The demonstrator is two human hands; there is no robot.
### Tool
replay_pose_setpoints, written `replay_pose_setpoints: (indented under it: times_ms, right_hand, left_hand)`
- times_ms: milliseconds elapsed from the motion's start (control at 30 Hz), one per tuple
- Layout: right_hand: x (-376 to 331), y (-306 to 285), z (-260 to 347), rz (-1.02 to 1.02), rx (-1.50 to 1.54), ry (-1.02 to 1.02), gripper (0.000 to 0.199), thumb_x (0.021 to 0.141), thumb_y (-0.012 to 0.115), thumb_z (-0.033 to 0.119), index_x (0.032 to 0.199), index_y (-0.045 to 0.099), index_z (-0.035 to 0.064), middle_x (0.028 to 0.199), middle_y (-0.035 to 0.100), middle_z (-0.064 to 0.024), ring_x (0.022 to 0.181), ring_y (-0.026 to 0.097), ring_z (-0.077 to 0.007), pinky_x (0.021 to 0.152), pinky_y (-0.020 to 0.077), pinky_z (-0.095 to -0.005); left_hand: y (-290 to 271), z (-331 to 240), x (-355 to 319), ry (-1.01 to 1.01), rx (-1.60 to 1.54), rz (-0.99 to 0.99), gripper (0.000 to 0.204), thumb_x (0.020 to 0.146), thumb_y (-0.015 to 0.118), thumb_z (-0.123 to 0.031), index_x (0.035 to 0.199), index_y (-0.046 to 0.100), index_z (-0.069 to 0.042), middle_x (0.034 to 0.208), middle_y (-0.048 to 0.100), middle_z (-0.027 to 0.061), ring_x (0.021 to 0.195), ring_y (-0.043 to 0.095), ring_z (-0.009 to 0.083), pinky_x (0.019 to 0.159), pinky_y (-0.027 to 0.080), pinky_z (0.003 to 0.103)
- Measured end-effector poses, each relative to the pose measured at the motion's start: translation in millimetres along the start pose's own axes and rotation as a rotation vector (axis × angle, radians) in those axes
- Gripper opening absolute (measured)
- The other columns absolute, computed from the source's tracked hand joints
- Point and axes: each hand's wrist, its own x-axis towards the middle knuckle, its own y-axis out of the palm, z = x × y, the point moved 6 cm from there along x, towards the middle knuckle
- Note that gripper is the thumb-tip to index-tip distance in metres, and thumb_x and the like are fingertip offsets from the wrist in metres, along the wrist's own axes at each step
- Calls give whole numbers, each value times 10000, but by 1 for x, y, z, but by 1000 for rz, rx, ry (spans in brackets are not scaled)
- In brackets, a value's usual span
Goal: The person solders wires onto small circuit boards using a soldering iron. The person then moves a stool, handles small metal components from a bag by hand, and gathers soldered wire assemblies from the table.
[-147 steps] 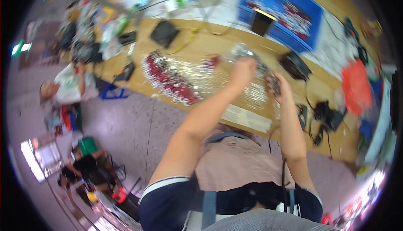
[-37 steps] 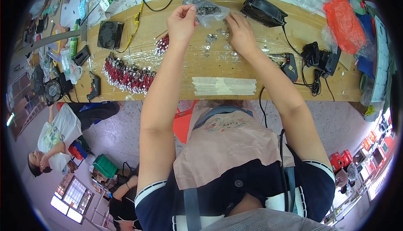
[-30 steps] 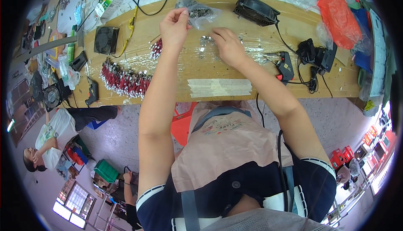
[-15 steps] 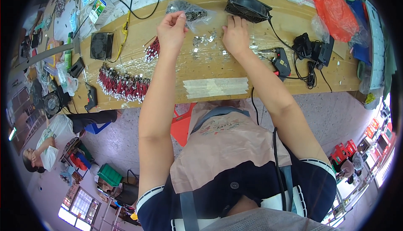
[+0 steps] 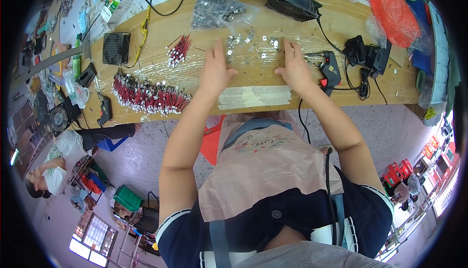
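Note:
My left hand (image 5: 216,73) is open, its fingers stretched forward and thumb apart, at the left edge of some scattered small shiny metal pieces (image 5: 263,55). Opposite it, at their right edge, my right hand (image 5: 296,69) is also open, with its palm turned inward. Neither hand holds anything. Beyond the pieces lies a clear plastic bag (image 5: 207,12) of dark and silvery metal parts. To the left of my left hand is a small bundle of red wires (image 5: 181,49) with white ends. A long row of similar red wires (image 5: 146,95) lies nearer the table's front edge.
Pale tape strips (image 5: 254,96) cover the front edge of the cardboard-topped table. A black fan (image 5: 292,2) stands at the back. Right of my right hand lies a black and red gun-shaped tool (image 5: 330,70), with cables and a black adapter (image 5: 375,59) beyond.
My left hand has let go of the plastic bag and come back nearer. My right hand has moved right and nearer. The bag now lies flatter on the table.

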Motion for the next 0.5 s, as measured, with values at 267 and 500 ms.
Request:
replay_pose_setpoints:
  times_ms: [267, 500]
  right_hand:
    - [55, 32, 28, 98, 65, -66, 732, 610, 748, -27, 1270, 431, -35, 1247, 458, -211, 1056, 551, -400, 869, 489, -404]
    - [64, 13, 25, 180, 83, -163, 803, 581, 766, -25, 1309, 441, 76, 1238, 472, -127, 1129, 508, -337, 926, 461, -387]
  left_hand:
    - [31, -29, 47, 180, -74, 163, 805, 617, 807, -105, 1302, 398, 4, 1207, 477, 269, 1059, 529, 431, 878, 475, 434]
    - [4, -35, 22, 72, -87, 123, 814, 607, 816, -116, 1303, 403, -24, 1101, 505, 246, 1011, 556, 431, 850, 484, 448]
